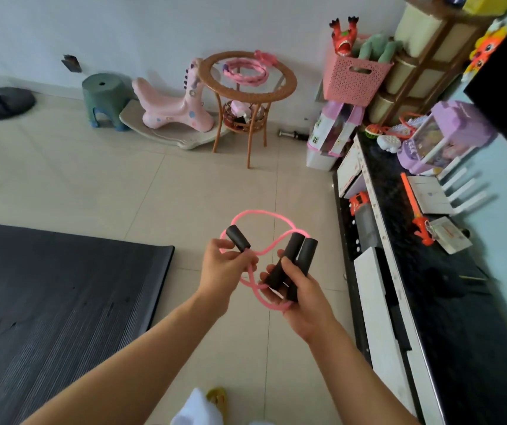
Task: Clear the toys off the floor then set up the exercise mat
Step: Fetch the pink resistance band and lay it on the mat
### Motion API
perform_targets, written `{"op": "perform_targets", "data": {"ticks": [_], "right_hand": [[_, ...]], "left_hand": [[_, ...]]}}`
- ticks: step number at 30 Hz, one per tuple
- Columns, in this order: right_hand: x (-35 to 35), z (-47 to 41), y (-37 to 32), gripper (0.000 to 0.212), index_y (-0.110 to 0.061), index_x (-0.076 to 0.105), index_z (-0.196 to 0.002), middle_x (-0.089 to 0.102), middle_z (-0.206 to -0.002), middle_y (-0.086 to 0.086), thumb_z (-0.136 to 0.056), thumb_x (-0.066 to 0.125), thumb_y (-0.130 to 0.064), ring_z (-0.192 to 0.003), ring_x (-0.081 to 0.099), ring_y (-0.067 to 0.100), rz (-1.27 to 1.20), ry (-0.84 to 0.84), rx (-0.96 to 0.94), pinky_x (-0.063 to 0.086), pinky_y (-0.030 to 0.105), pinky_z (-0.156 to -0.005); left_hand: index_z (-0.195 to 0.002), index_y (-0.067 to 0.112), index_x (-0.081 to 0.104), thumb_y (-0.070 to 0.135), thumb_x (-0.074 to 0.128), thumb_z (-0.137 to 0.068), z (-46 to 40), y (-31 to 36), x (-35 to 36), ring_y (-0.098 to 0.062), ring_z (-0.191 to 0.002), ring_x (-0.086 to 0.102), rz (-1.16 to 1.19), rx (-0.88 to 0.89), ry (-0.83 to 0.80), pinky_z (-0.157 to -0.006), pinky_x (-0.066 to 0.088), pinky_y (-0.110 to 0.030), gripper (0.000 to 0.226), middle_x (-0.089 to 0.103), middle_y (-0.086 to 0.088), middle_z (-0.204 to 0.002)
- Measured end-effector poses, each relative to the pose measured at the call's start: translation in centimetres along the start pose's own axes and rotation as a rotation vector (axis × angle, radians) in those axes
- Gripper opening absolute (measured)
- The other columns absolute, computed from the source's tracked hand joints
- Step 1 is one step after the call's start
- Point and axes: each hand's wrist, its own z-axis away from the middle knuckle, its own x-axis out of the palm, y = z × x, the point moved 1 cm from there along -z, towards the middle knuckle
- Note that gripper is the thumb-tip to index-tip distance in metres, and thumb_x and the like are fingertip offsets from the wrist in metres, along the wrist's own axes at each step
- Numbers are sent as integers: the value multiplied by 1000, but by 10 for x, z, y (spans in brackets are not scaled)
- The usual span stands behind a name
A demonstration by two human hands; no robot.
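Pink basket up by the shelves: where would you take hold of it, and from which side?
Take the pink basket by the handle slot cut near the rim of the wall facing the room, coming from that front side. The slot is open and unobstructed there. The red dinosaur toy and green plush stick out of the top, so reaching over the rim looks awkward.

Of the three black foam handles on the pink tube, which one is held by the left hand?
The lone foam handle, tilted up-left, pinched by the left hand. The other two handles lie side by side in the right hand.
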Motion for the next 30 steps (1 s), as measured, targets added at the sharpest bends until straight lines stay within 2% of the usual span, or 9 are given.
{"op": "perform_targets", "data": {"ticks": [4, 6, 8, 10, 12, 15, 20, 25, 30], "right_hand": [[-14, 35, 25, 64, -10, 55, -119, 60, -116, 20, -70, 61, -50, -113, 55, 33, -120, -21, 15, 43, 48, -98], [-23, 54, 34, 81, -11, 60, -122, 61, -114, 18, -61, 65, -64, -114, 54, 32, -209, -93, 24, 40, 49, -98], [-31, 76, 46, 67, -7, 61, -117, 63, -103, 16, -74, 57, -58, -104, 57, 29, -200, -81, 28, 41, 48, -93], [-38, 97, 57, 33, -4, 58, -105, 58, -87, 14, -93, 46, -33, -82, 56, 26, -142, -4, -16, 47, 42, -83], [-47, 123, 71, 17, -5, 55, -98, 50, -75, 9, -97, 41, -14, -64, 49, 19, -95, 37, -75, 49, 32, -65], [-65, 162, 89, 18, -8, 55, -100, 46, -70, 5, -98, 38, -10, -50, 47, 13, -84, 25, -140, 42, 23, -46], [-83, 216, 129, 19, -9, 55, -96, 44, -70, 6, -98, 36, -10, -42, 45, 9, -126, 5, -179, 37, 19, -37], [-77, 256, 169, 17, -8, 54, -95, 44, -70, 6, -97, 37, -11, -41, 43, 9, -162, -24, -80, 34, 18, -36], [-56, 277, 199, 17, -9, 54, -92, 46, -68, 6, -97, 38, -11, -40, 44, 9, -108, -76, -43, 33, 18, -35]], "left_hand": [[-116, 6, 41, 1, 55, -88, 24, -12, -18, -19, -64, 61, 153, -69, -21, -67, 49, -29, 31, 66, -10, -71], [-115, 9, 39, 0, 52, -90, 39, -20, -26, -18, -62, 59, 172, -96, -11, -66, 50, -30, 30, 64, -11, -73], [-115, 12, 38, -1, 51, -90, 59, -32, -34, -16, -59, 57, 151, -107, -5, -57, 50, -27, 31, 64, -11, -75], [-116, 13, 39, -1, 51, -90, 80, -48, -41, -14, -51, 54, 115, -96, -30, -46, 45, -23, 31, 63, -10, -73], [-114, 12, 41, -1, 50, -89, 107, -68, -47, -13, -48, 54, 101, -107, -68, -45, 44, -23, 29, 63, -11, -73], [-110, 11, 47, 1, 49, -91, 150, -98, -58, -13, -46, 51, 125, -127, -93, -50, 42, -25, 22, 61, -7, -64], [-92, 9, 57, 6, 42, -96, 213, -148, -100, -11, -41, 55, 236, -176, -24, -48, 43, -23, 15, 62, -2, -51], [-91, 9, 63, -4, 41, -92, 258, -174, -154, -15, -59, 58, 415, -206, -23, -61, 45, -27, 25, 63, -5, -64], [-100, 14, 65, 1, 48, -92, 285, -185, -188, -16, -75, 57, 465, -52, 39, -73, 46, -31, 22, 60, -6, -84]]}}
